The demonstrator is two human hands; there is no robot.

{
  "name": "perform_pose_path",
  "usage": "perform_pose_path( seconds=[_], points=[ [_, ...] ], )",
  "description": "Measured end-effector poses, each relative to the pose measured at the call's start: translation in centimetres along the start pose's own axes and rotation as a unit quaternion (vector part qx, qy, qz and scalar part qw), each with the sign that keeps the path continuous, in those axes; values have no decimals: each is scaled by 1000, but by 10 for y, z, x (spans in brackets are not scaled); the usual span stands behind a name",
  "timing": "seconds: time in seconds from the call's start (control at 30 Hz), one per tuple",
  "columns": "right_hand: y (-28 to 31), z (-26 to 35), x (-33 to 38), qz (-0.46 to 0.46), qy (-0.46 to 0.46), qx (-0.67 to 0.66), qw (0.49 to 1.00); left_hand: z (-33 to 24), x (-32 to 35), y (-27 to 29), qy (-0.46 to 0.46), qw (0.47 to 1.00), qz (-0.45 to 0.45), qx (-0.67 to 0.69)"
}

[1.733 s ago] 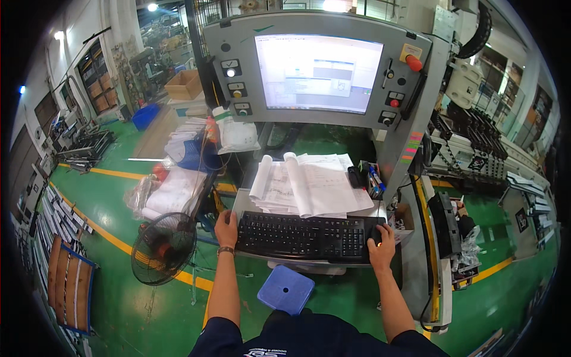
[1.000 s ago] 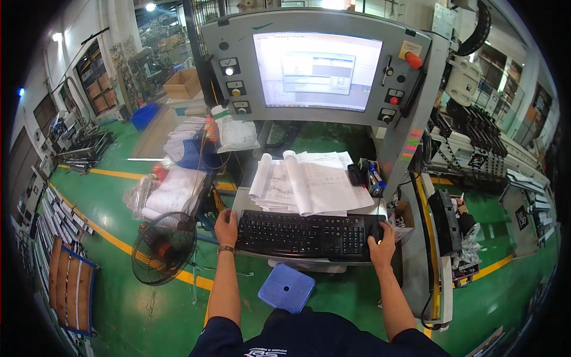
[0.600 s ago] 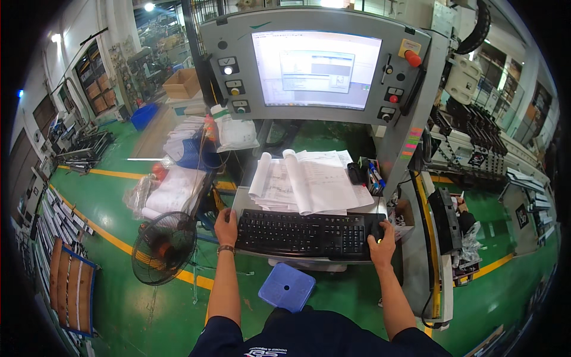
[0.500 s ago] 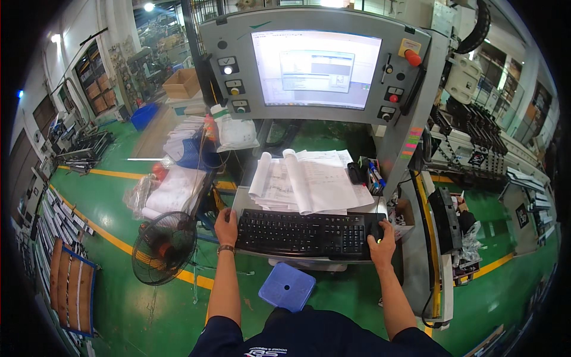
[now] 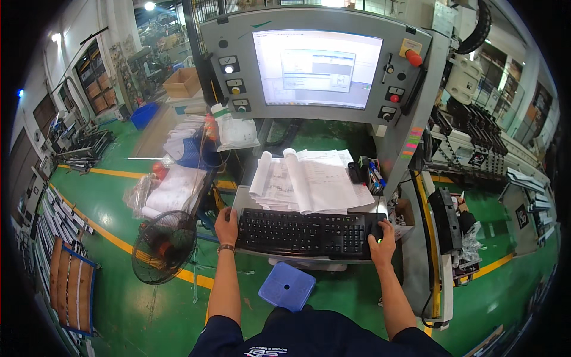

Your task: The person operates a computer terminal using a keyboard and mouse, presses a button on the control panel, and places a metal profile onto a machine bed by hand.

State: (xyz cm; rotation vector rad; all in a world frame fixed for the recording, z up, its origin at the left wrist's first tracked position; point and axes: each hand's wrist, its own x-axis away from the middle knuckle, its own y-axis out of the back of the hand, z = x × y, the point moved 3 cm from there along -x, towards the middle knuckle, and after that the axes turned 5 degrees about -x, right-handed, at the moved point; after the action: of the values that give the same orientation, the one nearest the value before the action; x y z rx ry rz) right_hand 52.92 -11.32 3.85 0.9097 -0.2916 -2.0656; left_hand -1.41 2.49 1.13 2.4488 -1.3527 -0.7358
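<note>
My right hand [image 5: 383, 241] is closed around a black computer mouse [image 5: 376, 229] at the right end of a black keyboard [image 5: 300, 232]. At the keyboard's left end, my left hand [image 5: 226, 227] grips the left edge of the grey shelf [image 5: 242, 199] that carries the keyboard; its fingertips are partly hidden. Printed sheets [image 5: 324, 181] with curled pages lie behind the keyboard. Above them, a lit screen [image 5: 318, 68] with a dialog window is set in a grey control panel [image 5: 232, 35].
A black fan [image 5: 163, 247] stands by my left forearm, and a blue stool [image 5: 287, 286] is below the shelf. Pens fill a holder [image 5: 375, 178] at the shelf's back right. A red emergency stop button [image 5: 413, 58] juts from the panel. White bags [image 5: 237, 131] sit at the left.
</note>
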Motion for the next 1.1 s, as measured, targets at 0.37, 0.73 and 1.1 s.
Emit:
perform_pose_path(
  seconds=[0.37,0.73,1.1],
  points=[
    [1,0,0,10,-3,19,1000,-5,1,0,3,1000,-10,-13],
    [0,-2,0,2,5,16,1000,1,0,-1,0,1000,-5,-14],
    [0,4,0,8,-3,0,1000,5,-1,0,-11,1000,-8,-14]
  ],
)
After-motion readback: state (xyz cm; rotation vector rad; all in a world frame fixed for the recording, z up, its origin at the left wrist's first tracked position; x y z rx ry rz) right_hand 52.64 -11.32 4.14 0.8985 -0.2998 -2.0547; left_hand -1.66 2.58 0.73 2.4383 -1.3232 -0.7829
